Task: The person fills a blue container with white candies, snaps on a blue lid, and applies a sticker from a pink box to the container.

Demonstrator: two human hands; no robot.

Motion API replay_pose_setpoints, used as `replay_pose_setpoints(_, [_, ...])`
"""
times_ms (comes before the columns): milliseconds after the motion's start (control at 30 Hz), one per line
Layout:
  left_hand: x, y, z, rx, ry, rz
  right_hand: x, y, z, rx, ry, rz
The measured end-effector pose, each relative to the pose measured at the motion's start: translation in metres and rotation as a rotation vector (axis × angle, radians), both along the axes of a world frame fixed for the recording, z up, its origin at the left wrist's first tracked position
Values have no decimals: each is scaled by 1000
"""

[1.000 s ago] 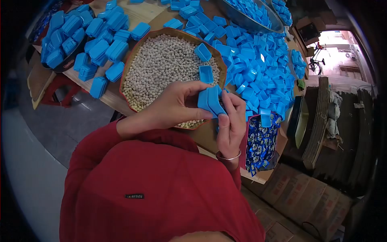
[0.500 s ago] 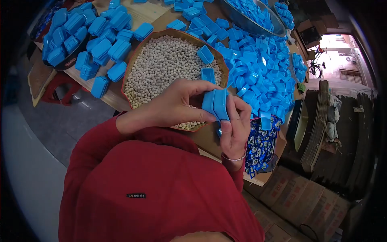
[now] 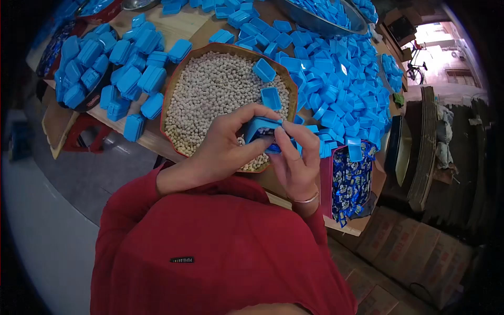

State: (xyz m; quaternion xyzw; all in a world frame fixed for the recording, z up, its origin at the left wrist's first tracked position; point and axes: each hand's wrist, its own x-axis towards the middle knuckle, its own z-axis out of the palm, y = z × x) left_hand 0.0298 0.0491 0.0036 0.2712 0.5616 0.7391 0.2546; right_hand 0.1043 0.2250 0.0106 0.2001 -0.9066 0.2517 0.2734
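Observation:
Just above the beans, a small blue plastic box (image 3: 255,126) is between my two hands, tilted with its opening toward me. A dark blue wrapped packet (image 3: 266,132) shows in the opening, partly covered by fingers. My left hand (image 3: 226,142) is closed around the box from the left, thumb across the near side. My right hand (image 3: 298,155) grips the box's right side with bent fingers; its thumb is partly hidden. Beneath them, a red-rimmed tray (image 3: 169,100) holds pale round beans. Two open blue box halves, a nearer one (image 3: 271,98) and a farther one (image 3: 264,70), rest on the beans.
Many loose blue box halves (image 3: 336,100) are heaped at the right. Closed blue boxes (image 3: 131,81) are piled at the left. A pink-sided bin (image 3: 326,184) of dark blue packets stands beside my right hand. A metal basin (image 3: 315,23) is at the back.
The blue box, closed-looking before, has been turned and now shows an opening with a packet in it. My right fingers have shifted to its rim. The camera view has moved slightly.

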Motion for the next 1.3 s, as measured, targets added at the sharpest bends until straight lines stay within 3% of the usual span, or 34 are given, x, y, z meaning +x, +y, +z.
replay_pose_setpoints(67, [1,-1,-7,43,239,58,2,-3,6,-305,-77,59])
replay_pose_setpoints(100, [4,-3,-3,48,202,63,3,-4,2,-625,-135,87])
replay_pose_setpoints(200, [6,0,-2,132,244,155,2,-2,-5,-668,-137,28])
replay_pose_setpoints(333, [-10,-3,-4,140,619,121,2,-10,-3,-500,25,12])
replay_pose_setpoints(433, [-12,-4,-5,136,712,126,0,-14,-4,-446,129,-9])
replay_pose_setpoints(533, [-8,-1,-5,131,688,181,-3,-13,-4,-391,160,-32])
replay_pose_setpoints(667, [1,8,-6,77,443,313,-8,-16,-5,-391,131,-88])
replay_pose_setpoints(767, [4,5,-3,-1,317,288,-12,-15,-7,-418,92,-87])
replay_pose_setpoints(1100, [0,5,-6,17,400,303,-13,-17,-6,-629,-60,-102])
replay_pose_setpoints(1300, [0,7,-7,44,410,374,-15,-22,-9,-603,22,-116])
